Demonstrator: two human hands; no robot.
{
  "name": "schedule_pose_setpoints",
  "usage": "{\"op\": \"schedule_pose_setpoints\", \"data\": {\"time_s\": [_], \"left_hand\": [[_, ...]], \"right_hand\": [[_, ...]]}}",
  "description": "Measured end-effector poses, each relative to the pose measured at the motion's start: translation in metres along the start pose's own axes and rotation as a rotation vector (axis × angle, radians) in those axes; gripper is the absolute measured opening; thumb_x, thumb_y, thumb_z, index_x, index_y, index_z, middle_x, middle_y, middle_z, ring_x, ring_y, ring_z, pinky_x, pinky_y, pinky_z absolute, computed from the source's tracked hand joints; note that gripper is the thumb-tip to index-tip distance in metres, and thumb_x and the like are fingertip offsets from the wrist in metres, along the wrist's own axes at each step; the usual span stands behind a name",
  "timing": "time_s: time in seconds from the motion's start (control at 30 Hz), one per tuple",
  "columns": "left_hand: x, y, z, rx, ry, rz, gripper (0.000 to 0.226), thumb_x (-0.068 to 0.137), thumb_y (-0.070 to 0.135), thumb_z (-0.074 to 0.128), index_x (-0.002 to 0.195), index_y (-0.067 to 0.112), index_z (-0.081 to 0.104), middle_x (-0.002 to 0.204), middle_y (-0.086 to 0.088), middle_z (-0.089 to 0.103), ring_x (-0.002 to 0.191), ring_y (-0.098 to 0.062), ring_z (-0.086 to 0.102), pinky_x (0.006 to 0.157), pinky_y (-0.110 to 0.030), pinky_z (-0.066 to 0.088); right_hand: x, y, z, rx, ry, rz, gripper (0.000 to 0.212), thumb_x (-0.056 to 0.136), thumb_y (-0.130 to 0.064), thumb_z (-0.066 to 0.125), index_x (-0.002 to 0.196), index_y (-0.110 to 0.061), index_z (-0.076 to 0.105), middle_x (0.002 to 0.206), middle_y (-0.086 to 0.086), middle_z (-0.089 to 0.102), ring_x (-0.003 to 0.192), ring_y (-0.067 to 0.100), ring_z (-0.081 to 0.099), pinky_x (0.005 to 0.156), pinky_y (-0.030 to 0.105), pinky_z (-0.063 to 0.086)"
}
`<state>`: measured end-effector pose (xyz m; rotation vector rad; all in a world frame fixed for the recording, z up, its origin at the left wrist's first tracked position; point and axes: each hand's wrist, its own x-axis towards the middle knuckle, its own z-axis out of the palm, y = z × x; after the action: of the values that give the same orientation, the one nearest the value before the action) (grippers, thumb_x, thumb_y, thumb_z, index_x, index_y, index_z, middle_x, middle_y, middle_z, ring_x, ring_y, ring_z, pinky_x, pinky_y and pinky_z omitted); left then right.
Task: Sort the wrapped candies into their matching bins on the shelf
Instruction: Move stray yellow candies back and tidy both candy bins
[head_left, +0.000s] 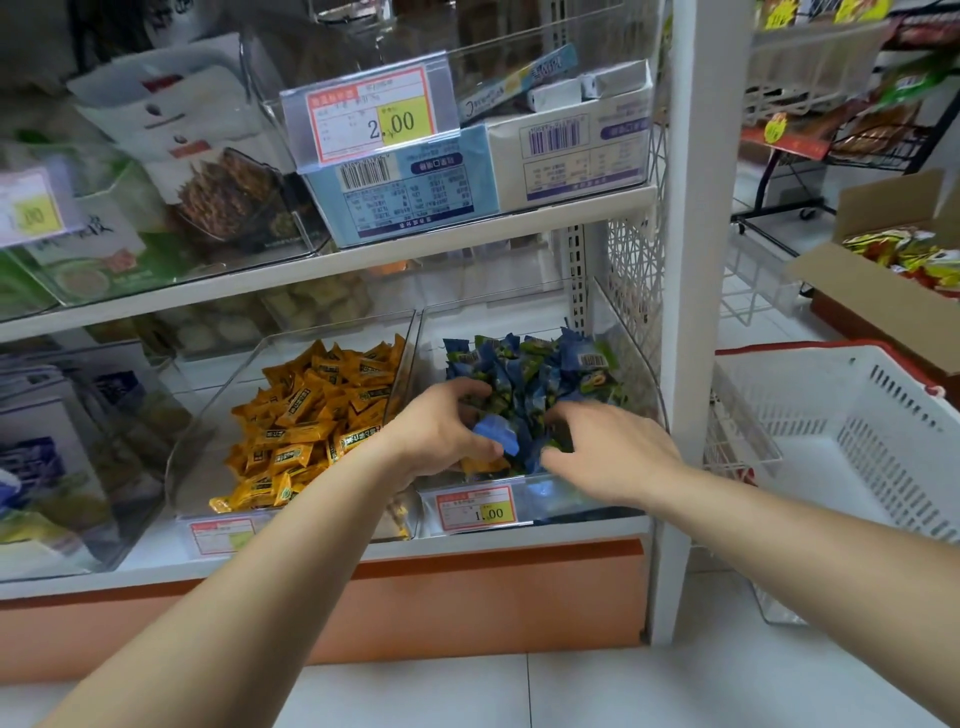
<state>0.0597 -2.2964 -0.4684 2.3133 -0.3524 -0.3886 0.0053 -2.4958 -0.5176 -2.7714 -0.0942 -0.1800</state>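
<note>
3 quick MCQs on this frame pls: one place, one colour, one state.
1. The left hand and right hand are in: A the top shelf B the right bin C the basket
2. The left bin holds candies coloured: A orange B red C white
3. The left hand: A grips a blue candy B lies flat on the shelf C hangs idle

Key: 1 B, both reach into the bin of blue candies; 2 A, the wrappers are orange; 3 A, thumb and fingers close on a blue wrapper.
</note>
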Motion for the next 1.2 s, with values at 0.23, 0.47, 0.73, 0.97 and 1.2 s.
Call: {"op": "schedule_pose_setpoints", "data": {"time_s": [0.23,0.47,0.73,0.97,1.2], "left_hand": [[-0.006,0.003,0.000,-0.167,0.138,0.066,0.075,0.076,0.004,0.082,0.142,0.013,0.048,0.118,-0.008,0.068,0.103,-0.025,0.069,0.085,-0.044,0.060],[-0.018,0.007,-0.007,-0.216,0.207,0.127,0.050,0.087,0.015,0.076,0.134,0.015,0.059,0.125,-0.003,0.066,0.111,-0.019,0.065,0.087,-0.040,0.060],[-0.039,-0.001,-0.028,0.225,0.377,0.357,0.032,0.084,0.033,0.078,0.113,0.027,0.066,0.095,0.015,0.069,0.087,0.002,0.065,0.073,-0.013,0.053],[-0.023,-0.015,-0.102,0.281,0.732,0.112,0.035,0.084,0.024,0.076,0.118,0.019,0.068,0.101,0.004,0.071,0.096,-0.018,0.068,0.078,-0.022,0.050],[-0.030,-0.003,-0.074,0.422,0.574,0.261,0.027,0.088,0.028,0.069,0.114,0.018,0.068,0.106,0.003,0.071,0.093,-0.008,0.065,0.085,-0.026,0.054]], "right_hand": [[0.001,-0.023,-0.005,0.273,0.121,-0.237,0.049,0.084,-0.045,0.060,0.131,-0.033,0.055,0.124,-0.008,0.056,0.116,0.014,0.051,0.094,0.036,0.049],[0.012,-0.047,0.008,0.333,0.196,-0.208,0.028,0.087,-0.039,0.068,0.112,-0.032,0.059,0.106,-0.010,0.052,0.098,0.015,0.055,0.076,0.034,0.049],[0.027,-0.054,-0.001,0.726,0.112,-0.154,0.029,0.084,-0.030,0.077,0.112,-0.024,0.070,0.095,-0.014,0.072,0.087,-0.001,0.067,0.079,0.018,0.054],[0.027,-0.036,0.004,0.309,0.107,-0.224,0.040,0.090,-0.040,0.067,0.128,-0.030,0.063,0.119,-0.013,0.061,0.098,0.003,0.056,0.081,0.022,0.046],[0.022,-0.015,-0.017,0.174,0.060,-0.193,0.042,0.089,-0.041,0.066,0.127,-0.024,0.064,0.125,-0.003,0.062,0.108,0.012,0.059,0.090,0.026,0.049]]}}
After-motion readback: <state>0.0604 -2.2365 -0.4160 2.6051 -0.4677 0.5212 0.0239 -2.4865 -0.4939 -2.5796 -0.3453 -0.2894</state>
